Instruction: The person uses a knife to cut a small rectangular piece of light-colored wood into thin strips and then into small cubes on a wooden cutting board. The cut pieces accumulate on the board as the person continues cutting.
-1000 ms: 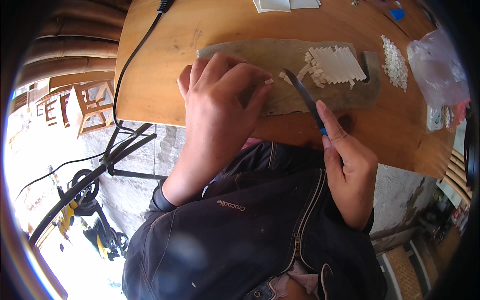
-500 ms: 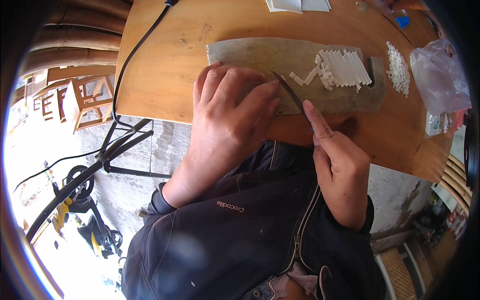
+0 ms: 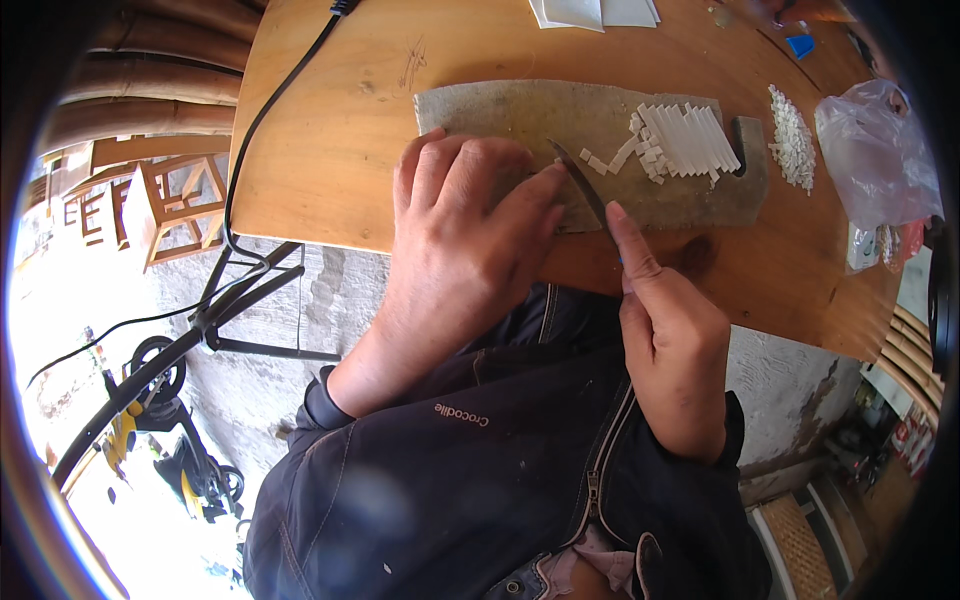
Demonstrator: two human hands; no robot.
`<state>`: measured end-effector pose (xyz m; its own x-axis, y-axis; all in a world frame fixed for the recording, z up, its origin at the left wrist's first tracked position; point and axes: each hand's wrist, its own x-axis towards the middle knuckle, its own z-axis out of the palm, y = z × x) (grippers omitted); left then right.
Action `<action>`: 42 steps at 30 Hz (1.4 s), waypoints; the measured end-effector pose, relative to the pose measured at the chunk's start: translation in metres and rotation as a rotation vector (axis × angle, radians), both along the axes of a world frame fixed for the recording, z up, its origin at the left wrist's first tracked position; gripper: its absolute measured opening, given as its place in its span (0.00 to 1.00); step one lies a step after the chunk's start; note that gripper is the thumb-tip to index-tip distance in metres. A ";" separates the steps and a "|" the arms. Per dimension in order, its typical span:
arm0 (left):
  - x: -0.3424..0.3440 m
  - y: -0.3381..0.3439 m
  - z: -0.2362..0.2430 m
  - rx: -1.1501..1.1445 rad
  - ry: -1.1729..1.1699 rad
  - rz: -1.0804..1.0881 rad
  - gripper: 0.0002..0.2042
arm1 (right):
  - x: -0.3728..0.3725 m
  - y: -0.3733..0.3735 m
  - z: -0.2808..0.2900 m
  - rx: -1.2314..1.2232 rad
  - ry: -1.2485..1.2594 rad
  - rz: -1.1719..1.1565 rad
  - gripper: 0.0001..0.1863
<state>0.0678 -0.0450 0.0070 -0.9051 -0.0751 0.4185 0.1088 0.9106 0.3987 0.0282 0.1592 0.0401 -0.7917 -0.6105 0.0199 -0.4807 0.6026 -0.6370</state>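
Note:
My left hand (image 3: 460, 240) rests curled on a worn grey-brown board (image 3: 465, 105), fingertips pinched near the blade; what they hold is hidden. My right hand (image 3: 670, 340) grips a dark knife (image 3: 582, 180), index finger along its top, blade angled up-left over the board beside my left fingers. A row of white sticks (image 3: 690, 140) lies on the board's right part, with several small cut white pieces (image 3: 650, 150) at their left. A heap of white bits (image 3: 792, 140) sits on the table right of the board.
Wooden table (image 3: 320, 150) with a black cable (image 3: 275, 90), white sheets (image 3: 590, 12), a plastic bag (image 3: 870, 150) and a blue scrap (image 3: 800, 45). At top right is what looks like another person's hand (image 3: 805, 10). Wooden furniture (image 3: 180, 210) and a yellow-black wheeled vehicle (image 3: 180, 430) are at left.
My left hand has shifted right and down, and the white piece earlier at its fingertips is hidden. The knife and my right hand have moved left, the blade closer to my left fingers.

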 end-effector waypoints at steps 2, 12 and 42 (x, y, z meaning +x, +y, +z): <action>0.000 0.001 0.000 0.004 -0.001 0.003 0.15 | 0.005 -0.003 0.004 0.036 -0.036 -0.022 0.41; 0.001 0.000 -0.004 0.046 0.022 0.011 0.16 | 0.009 -0.007 0.010 0.122 -0.019 -0.060 0.38; -0.057 0.032 0.009 0.087 0.033 0.027 0.14 | -0.032 0.057 -0.005 -0.233 -0.146 -0.320 0.29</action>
